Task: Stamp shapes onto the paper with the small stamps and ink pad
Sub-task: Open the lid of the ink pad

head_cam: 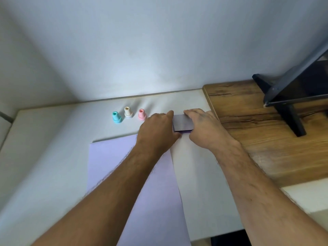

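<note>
A dark grey ink pad with a purple lower edge lies on the white table just past the pale lilac paper. My left hand grips its left side and my right hand grips its right side, fingers curled over the far edge. Three small stamps stand upright in a row to the left: a teal stamp, a cream stamp and a pink stamp. No stamped marks are visible on the paper, which both forearms partly cover.
The white table meets a pale wall at the back. To the right sits a wooden surface bearing a black stand with a dark tilted panel. A dark gap shows below the table's front right edge.
</note>
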Motion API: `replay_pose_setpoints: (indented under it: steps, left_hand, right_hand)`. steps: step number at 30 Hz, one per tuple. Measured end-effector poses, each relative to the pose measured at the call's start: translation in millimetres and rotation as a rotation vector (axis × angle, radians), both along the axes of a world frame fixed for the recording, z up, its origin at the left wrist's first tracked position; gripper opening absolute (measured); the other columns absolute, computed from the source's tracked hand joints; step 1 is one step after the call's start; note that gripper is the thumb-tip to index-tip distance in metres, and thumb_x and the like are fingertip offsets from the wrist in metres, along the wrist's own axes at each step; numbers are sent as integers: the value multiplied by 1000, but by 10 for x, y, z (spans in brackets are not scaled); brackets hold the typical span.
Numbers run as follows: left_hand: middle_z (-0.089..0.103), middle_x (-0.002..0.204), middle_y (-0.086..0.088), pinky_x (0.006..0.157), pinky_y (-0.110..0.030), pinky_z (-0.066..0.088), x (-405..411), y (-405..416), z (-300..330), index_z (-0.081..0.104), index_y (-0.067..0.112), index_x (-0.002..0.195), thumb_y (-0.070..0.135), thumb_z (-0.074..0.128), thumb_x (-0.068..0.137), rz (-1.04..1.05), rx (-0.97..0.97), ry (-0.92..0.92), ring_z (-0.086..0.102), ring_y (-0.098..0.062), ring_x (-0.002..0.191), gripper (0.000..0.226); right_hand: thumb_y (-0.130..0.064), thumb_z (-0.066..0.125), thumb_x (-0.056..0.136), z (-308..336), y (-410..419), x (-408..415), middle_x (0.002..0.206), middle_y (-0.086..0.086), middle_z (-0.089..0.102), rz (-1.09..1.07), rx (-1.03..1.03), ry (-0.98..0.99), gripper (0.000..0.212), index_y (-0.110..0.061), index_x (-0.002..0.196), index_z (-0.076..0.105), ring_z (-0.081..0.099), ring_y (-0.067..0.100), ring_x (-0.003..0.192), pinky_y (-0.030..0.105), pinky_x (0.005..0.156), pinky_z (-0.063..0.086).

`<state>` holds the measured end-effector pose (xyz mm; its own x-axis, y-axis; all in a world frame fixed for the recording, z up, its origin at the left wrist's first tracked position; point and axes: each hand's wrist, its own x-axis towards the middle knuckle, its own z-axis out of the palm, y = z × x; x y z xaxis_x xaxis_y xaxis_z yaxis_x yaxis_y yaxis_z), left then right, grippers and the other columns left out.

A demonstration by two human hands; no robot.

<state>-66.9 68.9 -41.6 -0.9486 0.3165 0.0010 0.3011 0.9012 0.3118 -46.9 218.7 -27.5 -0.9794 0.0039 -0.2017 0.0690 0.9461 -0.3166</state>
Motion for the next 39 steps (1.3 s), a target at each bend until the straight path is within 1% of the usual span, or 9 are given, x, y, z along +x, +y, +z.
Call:
replay_pose_setpoints:
  steps: [3,7,11,15,21,27,34,37,39]
  left_hand:
    - [68,94,-1,72,-36,54,-14,4,4,60,19,106,46,70,78,-11,-20,-42,63,-24,92,40]
    - [67,108,-2,82,-37,51,-61,7,10,57,16,121,48,76,75,-2,-5,-94,62,-23,101,60]
    - [67,104,0,75,-32,43,-155,43,69,64,18,111,48,80,72,-17,-75,-138,62,-21,97,51]
    - [69,109,0,85,-38,48,-230,-6,102,65,18,111,40,84,68,-30,-84,-193,61,-23,100,52]
    - [69,107,-1,93,-41,44,-237,-25,94,65,17,113,50,78,72,-3,-41,-204,61,-24,100,54]
    - [69,82,-5,64,-30,47,-375,-23,204,76,20,94,46,63,87,28,-22,-174,64,-28,81,30]
    - [51,74,-8,65,-35,46,-481,27,165,61,10,79,29,59,92,13,-70,-73,55,-36,77,23]
    - [58,88,-12,67,-37,49,-556,48,130,58,10,91,16,55,91,-23,-72,-53,57,-36,83,7]
    - [62,97,-14,69,-38,51,-609,60,119,58,12,106,14,54,91,-41,-76,-52,58,-36,86,15]
  right_hand:
    - [-5,53,84,-2,36,-14,147,4,40,-11,13,-3,68,-18,148,33,37,29,128,40,106,39]
    - [-1,53,85,-19,53,-23,142,5,47,-20,11,21,63,-15,145,38,39,27,128,39,106,39]
    - [-2,56,86,-38,88,-51,141,4,47,-8,-9,31,59,-16,142,43,40,26,127,33,104,36]
    - [-7,59,89,-30,150,-75,144,1,43,0,-90,2,57,-18,143,44,37,22,132,25,108,27]
    - [-15,49,99,-40,140,-71,134,-1,44,-52,-249,59,39,-19,137,53,43,14,121,18,96,27]
    - [-5,47,99,-69,19,-64,134,4,47,-119,-295,213,41,-21,137,49,45,3,98,18,86,38]
    - [5,54,89,-126,-13,-100,141,8,45,-295,-322,272,68,-21,147,31,51,24,121,34,95,48]
    - [8,54,82,-122,-19,-95,133,8,55,-362,-267,277,75,-20,147,30,57,26,113,42,91,53]
    - [4,54,82,-108,-14,-98,121,6,63,-432,-207,304,70,-20,145,35,60,27,106,42,86,55]
